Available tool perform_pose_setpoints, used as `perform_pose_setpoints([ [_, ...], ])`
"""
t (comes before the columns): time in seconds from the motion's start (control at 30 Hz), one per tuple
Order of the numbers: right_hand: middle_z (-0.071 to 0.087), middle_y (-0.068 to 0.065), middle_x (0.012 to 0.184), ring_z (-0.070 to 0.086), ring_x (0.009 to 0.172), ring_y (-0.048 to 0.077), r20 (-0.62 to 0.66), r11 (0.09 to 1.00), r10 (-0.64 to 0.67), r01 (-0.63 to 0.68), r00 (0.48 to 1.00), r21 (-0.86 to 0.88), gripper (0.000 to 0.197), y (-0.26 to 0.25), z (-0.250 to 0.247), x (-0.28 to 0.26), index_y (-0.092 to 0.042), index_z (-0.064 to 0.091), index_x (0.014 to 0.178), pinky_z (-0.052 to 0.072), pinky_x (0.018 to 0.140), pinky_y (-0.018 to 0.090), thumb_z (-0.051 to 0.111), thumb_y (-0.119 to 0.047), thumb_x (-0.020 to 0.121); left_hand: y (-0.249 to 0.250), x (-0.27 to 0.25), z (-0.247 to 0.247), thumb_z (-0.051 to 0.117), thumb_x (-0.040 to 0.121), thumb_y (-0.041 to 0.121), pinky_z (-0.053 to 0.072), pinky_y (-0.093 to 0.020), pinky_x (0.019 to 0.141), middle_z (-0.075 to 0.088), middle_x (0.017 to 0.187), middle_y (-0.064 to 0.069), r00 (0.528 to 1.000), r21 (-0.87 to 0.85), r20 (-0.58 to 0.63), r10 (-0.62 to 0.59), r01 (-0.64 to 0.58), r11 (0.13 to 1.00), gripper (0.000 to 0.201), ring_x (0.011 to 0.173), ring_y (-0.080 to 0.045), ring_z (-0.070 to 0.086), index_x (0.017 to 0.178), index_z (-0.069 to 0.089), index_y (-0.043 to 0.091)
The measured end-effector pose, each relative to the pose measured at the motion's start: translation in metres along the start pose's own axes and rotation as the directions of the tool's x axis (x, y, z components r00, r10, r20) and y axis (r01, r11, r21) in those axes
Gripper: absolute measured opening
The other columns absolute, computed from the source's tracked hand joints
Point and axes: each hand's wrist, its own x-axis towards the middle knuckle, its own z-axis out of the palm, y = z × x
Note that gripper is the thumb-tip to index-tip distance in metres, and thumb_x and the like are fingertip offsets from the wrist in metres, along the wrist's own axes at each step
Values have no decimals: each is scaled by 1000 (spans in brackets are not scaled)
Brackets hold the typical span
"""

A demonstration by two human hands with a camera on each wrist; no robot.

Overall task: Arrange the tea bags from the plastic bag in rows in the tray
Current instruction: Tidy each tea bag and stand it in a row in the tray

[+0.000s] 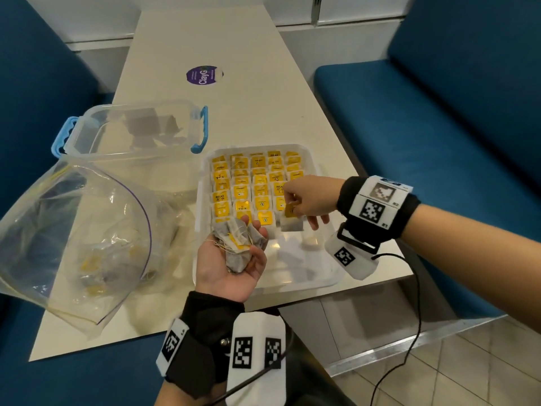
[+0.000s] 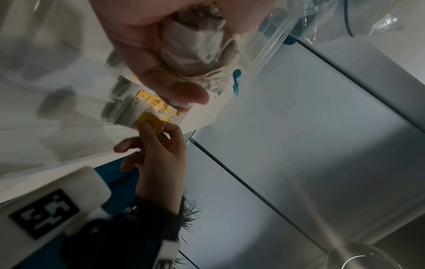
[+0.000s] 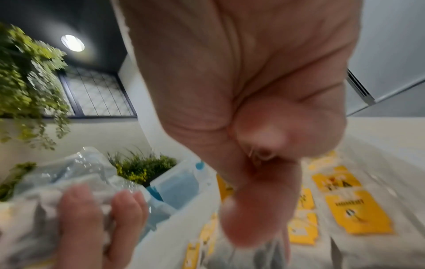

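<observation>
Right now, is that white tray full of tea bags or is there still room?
Partly full. The tray holds rows of yellow-tagged tea bags across its far part, while the near part shows bare bottom. The right hand is placing another at the front of the rows.

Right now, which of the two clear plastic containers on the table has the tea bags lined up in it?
The white-rimmed clear tray under the right hand, holding rows of yellow-tagged tea bags. The blue-handled clear box behind it holds no rows.

Yellow-tagged tea bags [image 1: 248, 191] in rows, tray [image 1: 336, 276] centre frame; crumpled clear plastic bag [image 1: 73, 230] left, few bags inside.
</observation>
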Motion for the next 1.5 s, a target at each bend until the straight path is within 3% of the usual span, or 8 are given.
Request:
perform_pose_setpoints([
  [0.2,55,3,70,54,50,12,75,990,67,-57,995,-127,25,-7,10,21,-16,39,73,42,40,18,44,-2,92,-3,1,-1,36,97,37,45,-17,36,64,84,-8,1000,5,-13,-4,4,1000,38,58,-19,64,87,63,12],
  [0.37,52,2,62,49,47,9,99,978,114,-94,989,-188,23,-12,11,28,3,56,113,36,31,12,46,-6,94,-5,2,-2,37,95,36,45,-17,37,64,85,-7,1000,11,-17,-10,10,1000,35,59,-19,64,90,62,13],
  [0.53,51,-4,64,49,47,5,-24,981,85,-88,996,-173,29,-6,8,34,-20,43,66,39,38,14,59,-8,86,-5,2,-1,36,95,37,45,-17,37,64,84,-8,1000,15,-22,2,-2,1000,36,58,-19,64,90,63,13],
  [0.7,65,13,109,47,41,10,98,948,107,-72,989,-310,17,-10,7,38,-2,58,106,31,28,10,53,-3,90,-4,1,1,36,96,39,45,-16,37,64,82,-7,999,18,-29,23,-23,1000,40,57,-18,64,86,63,11],
  [0.9,59,5,83,58,63,17,-51,979,83,-91,995,-181,26,-5,7,42,-18,47,66,46,52,21,67,-9,81,0,1,-2,36,95,35,44,-16,36,63,82,-6,999,24,-21,34,-34,999,36,57,-18,64,87,62,12],
  [1.07,46,1,60,36,43,13,5,895,147,-131,989,-427,22,-13,9,52,-11,51,70,31,26,16,57,-16,91,1,0,-3,35,95,36,45,-17,36,63,80,-6,999,24,-16,38,-38,999,37,57,-18,64,86,62,12],
  [1.3,40,0,58,36,48,16,-33,879,152,-151,988,-453,20,-15,8,58,-9,53,74,33,44,23,62,-21,86,2,-2,-2,36,94,37,45,-16,37,64,79,-5,999,15,-14,38,-37,999,36,59,-18,63,87,62,12],
  [1.5,60,4,89,56,79,20,-350,968,-75,-16,934,-250,23,-33,-21,10,-9,59,102,45,64,28,53,-28,90,3,-5,0,39,92,34,47,-19,38,62,84,-7,1000,-25,19,24,-23,999,33,59,-20,64,89,61,10],
])
